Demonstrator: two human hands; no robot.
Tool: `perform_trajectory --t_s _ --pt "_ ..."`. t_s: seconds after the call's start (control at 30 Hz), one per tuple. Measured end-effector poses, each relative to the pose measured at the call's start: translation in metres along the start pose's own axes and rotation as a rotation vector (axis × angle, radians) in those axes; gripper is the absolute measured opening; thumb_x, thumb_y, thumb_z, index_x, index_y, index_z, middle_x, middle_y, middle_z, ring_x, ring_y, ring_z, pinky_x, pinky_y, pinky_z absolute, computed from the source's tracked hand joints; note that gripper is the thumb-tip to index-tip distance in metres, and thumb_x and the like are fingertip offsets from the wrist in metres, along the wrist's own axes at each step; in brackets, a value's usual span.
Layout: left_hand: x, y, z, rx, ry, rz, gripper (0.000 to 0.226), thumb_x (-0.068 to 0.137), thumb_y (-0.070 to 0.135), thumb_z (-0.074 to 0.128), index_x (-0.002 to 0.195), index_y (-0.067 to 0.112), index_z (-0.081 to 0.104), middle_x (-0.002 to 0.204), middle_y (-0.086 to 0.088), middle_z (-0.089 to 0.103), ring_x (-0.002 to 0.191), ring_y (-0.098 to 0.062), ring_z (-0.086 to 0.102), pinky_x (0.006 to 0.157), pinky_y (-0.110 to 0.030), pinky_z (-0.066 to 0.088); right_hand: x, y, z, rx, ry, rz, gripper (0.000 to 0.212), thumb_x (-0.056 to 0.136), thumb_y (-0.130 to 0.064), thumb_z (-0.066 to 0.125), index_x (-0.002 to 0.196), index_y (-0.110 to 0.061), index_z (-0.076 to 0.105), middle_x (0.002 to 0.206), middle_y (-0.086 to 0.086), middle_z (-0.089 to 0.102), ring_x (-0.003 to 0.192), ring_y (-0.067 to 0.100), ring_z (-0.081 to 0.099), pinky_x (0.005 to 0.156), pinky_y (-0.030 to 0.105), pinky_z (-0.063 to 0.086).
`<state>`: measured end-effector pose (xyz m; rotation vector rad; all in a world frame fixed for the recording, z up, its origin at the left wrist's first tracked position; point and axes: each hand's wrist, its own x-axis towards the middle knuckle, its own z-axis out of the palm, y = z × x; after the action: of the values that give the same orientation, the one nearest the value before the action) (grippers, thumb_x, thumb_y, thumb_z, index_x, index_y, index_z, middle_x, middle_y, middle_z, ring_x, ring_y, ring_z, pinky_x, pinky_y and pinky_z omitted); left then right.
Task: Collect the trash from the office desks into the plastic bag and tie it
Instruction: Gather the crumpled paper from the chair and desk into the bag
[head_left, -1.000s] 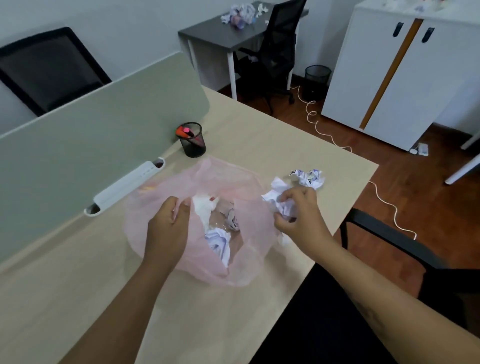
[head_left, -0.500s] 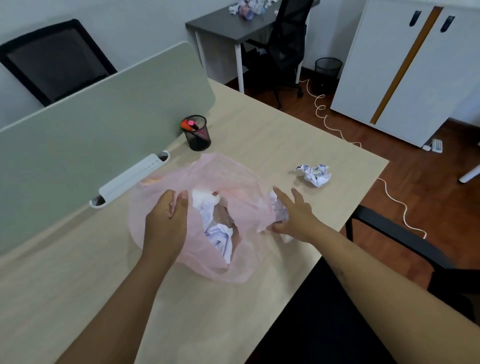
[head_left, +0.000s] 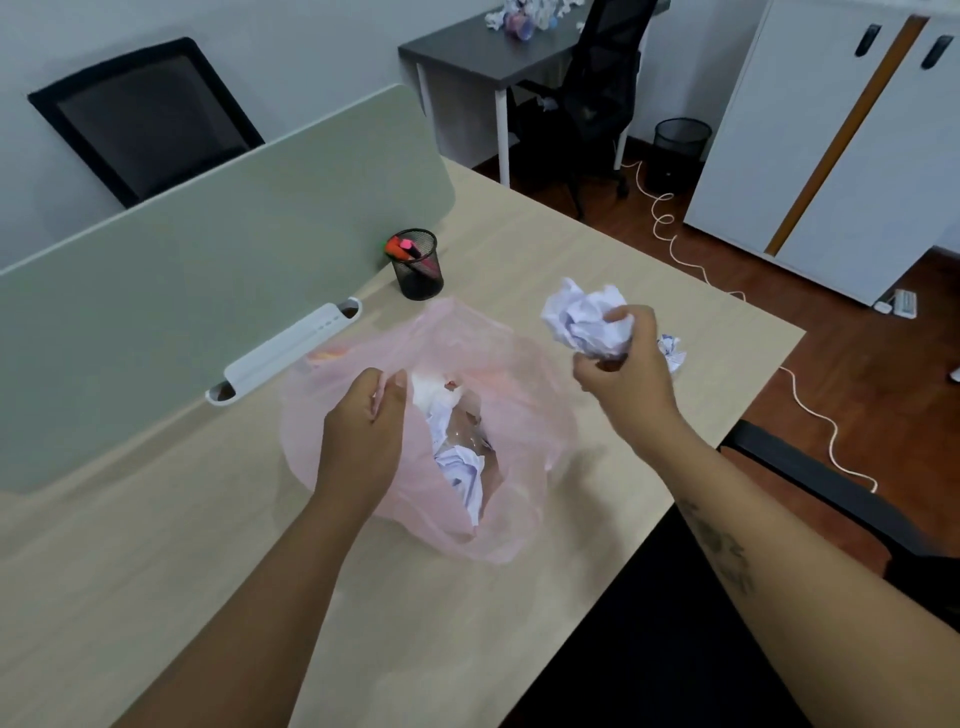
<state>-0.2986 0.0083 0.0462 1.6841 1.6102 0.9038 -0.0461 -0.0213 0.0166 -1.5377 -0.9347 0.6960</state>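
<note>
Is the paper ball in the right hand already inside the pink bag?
No, the right hand grips the paper ball in the air, outside the open mouth of the pink bag.

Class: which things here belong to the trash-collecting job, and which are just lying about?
Job: thin pink plastic bag, held by the left hand; crumpled white paper ball in the right hand; smaller crumpled paper on the beige desk; litter on the far grey desk.
Lying about: black mesh pen cup; black mesh wastebasket; white coiled cable.
</note>
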Motion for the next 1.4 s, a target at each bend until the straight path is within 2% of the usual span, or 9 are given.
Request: perform_trajectory --t_s 0.17,0.33,0.47,0.57,0.8,0.97,1.17,1.33,1.4 --pt "0.004 0.006 -0.002 -0.042 0.011 0.025 0.042 0.101 0.038 0.046 0.069 0.019 0.027 0.063 0.006 0.029 0.053 -0.008 0.025 0.048 -0.021 0.022 -0.027 -0.037 0.056 -0.049 -0.359 -0.062 0.045 0.078 -0.006 0.068 0.102 -0.036 0.044 0.066 0.002 0.049 0.056 0.014 0.042 0.053 0.026 0.038" --pt "0.007 0.008 -0.007 -0.032 0.047 0.008 0.040 0.102 0.039 0.044 0.071 0.017 0.030 0.067 0.001 0.030 0.058 -0.013 0.027 0.055 -0.031 0.026 -0.035 -0.012 0.065 -0.383 -0.722 -0.070 0.068 0.075 -0.035 0.081 0.133 -0.041 0.047 0.118 -0.010 0.058 0.098 0.005 0.056 0.082 0.020 0.045" --pt "0.007 0.007 -0.008 -0.028 0.050 0.008 0.043 0.102 0.039 0.044 0.069 0.019 0.025 0.065 0.004 0.027 0.054 -0.009 0.023 0.053 -0.031 0.023 -0.008 0.005 0.030 -0.224 -0.325 -0.080 0.034 0.083 -0.029 0.075 0.114 -0.032 0.063 0.104 -0.002 0.064 0.085 0.008 0.055 0.071 0.012 0.040" --pt "0.006 0.004 -0.006 -0.010 0.031 0.006 0.042 0.102 0.039 0.044 0.070 0.019 0.026 0.063 0.005 0.028 0.053 -0.008 0.024 0.053 -0.030 0.023 0.041 0.045 -0.005 -0.518 -0.062 -0.042 0.037 0.086 -0.024 0.068 0.122 -0.024 0.061 0.122 0.007 0.055 0.104 0.021 0.054 0.096 0.028 0.040" --pt "0.005 0.000 0.005 0.014 0.020 0.000 0.042 0.102 0.041 0.044 0.070 0.017 0.031 0.061 0.005 0.031 0.053 -0.010 0.026 0.054 -0.033 0.027 0.102 0.121 -0.043 -0.992 -0.275 0.138 0.065 0.083 -0.027 0.068 0.143 -0.028 0.043 0.146 0.019 0.033 0.142 0.037 0.022 0.112 0.041 0.018" --pt "0.006 0.000 0.006 0.014 0.024 0.002 0.042 0.102 0.040 0.044 0.069 0.018 0.030 0.061 0.006 0.030 0.052 -0.009 0.026 0.053 -0.031 0.025 0.073 0.144 -0.041 -1.080 -0.156 -0.068 0.028 0.081 -0.013 0.064 0.109 -0.010 0.059 0.109 0.015 0.054 0.110 0.043 0.042 0.070 0.040 0.040" --pt "0.007 -0.001 0.004 -0.002 0.004 -0.003 0.042 0.102 0.040 0.044 0.074 0.010 0.032 0.061 0.005 0.031 0.052 -0.008 0.027 0.053 -0.031 0.026 0.026 0.049 -0.022 -0.446 0.027 -0.133 0.025 0.083 -0.012 0.067 0.085 -0.025 0.045 0.086 0.000 0.056 0.082 0.023 0.052 0.067 0.028 0.038" --pt "0.010 0.001 -0.002 -0.014 0.009 0.007 0.041 0.102 0.039 0.044 0.071 0.017 0.030 0.063 0.004 0.030 0.054 -0.008 0.025 0.054 -0.031 0.025 -0.033 -0.031 0.016 -0.116 -0.683 0.029 0.031 0.085 -0.023 0.074 0.107 -0.041 0.062 0.112 -0.018 0.062 0.091 0.009 0.068 0.083 0.024 0.054" --pt "0.012 0.002 -0.005 -0.024 0.030 0.008 0.041 0.102 0.039 0.044 0.071 0.015 0.031 0.066 0.001 0.031 0.056 -0.011 0.027 0.055 -0.032 0.026 -0.035 -0.026 0.022 -0.102 -0.683 0.021 0.034 0.087 -0.018 0.071 0.114 -0.038 0.066 0.119 -0.018 0.063 0.100 0.007 0.067 0.091 0.026 0.053"
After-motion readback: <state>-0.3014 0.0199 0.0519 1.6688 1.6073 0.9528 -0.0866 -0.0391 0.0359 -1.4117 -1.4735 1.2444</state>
